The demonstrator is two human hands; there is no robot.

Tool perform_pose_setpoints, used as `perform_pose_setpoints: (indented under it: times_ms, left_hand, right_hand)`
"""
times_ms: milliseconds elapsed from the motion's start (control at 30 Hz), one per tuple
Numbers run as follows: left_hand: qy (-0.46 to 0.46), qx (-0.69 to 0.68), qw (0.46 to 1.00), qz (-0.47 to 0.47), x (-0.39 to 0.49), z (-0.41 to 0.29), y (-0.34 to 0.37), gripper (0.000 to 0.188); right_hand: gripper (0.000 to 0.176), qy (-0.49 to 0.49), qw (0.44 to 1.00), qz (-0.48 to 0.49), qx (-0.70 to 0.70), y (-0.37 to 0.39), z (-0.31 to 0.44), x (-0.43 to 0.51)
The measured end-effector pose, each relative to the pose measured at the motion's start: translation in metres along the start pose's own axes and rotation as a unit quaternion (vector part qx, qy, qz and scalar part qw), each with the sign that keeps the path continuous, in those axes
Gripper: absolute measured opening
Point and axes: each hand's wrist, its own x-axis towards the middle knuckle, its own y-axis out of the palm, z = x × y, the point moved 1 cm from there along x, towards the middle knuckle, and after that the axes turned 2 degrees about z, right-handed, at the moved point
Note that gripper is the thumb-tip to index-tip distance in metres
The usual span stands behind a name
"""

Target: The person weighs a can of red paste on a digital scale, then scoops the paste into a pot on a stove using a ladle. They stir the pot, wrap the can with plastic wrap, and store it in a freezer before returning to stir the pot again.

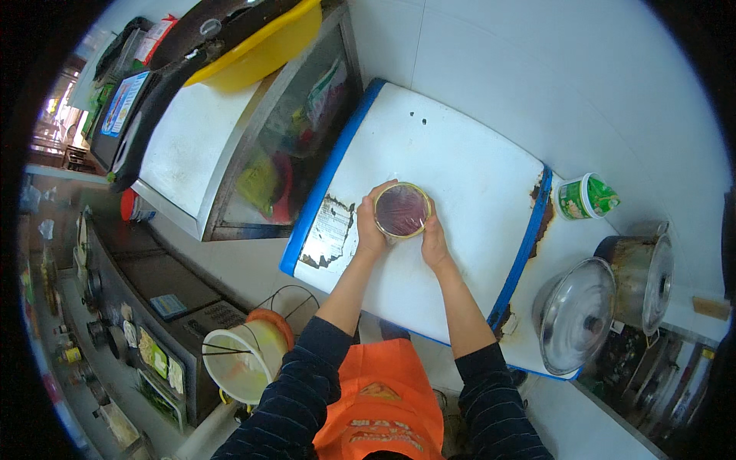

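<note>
Both hands hold a round container [402, 210] with a yellowish rim, dark reddish contents and clear plastic film over its top. My left hand [371, 224] is closed around its left side, and my right hand [435, 236] grips the right side. The container is over the white lid with blue edging [460, 167] of a chest-like appliance; whether it touches the lid cannot be told. Rust and peeled patches mark that lid. The undersides of the container and most fingertips are hidden.
On the right are a green-and-white tub [570, 199], a lidded metal bowl [578, 316] and a lidded pot [629, 276]. A glass-fronted cabinet [230, 172] with a yellow basin [264, 49] on top stands upper left. A white bucket [241, 356] is lower left.
</note>
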Motion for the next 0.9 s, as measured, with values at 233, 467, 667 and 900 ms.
perform_pose_setpoints:
  times_ms: [233,467,667,900]
  left_hand:
    - [-0.168,-0.057,0.972,-0.156,0.005,-0.037,0.021,0.076]
    - [0.071,0.188,0.979,0.024,-0.018,-0.098,0.023,0.1]
    - [0.05,0.238,0.964,0.103,-0.027,-0.139,0.009,0.104]
    - [-0.075,0.307,0.93,0.186,-0.047,-0.158,-0.021,0.105]
  right_hand:
    - [0.108,0.051,0.991,0.056,-0.106,0.007,0.042,-0.001]
    - [0.104,0.078,0.996,0.039,-0.004,0.03,0.095,0.003]
    - [0.1,0.087,0.994,0.044,-0.04,0.04,0.125,0.007]
    - [0.107,0.066,0.992,0.082,-0.062,0.051,0.131,0.004]
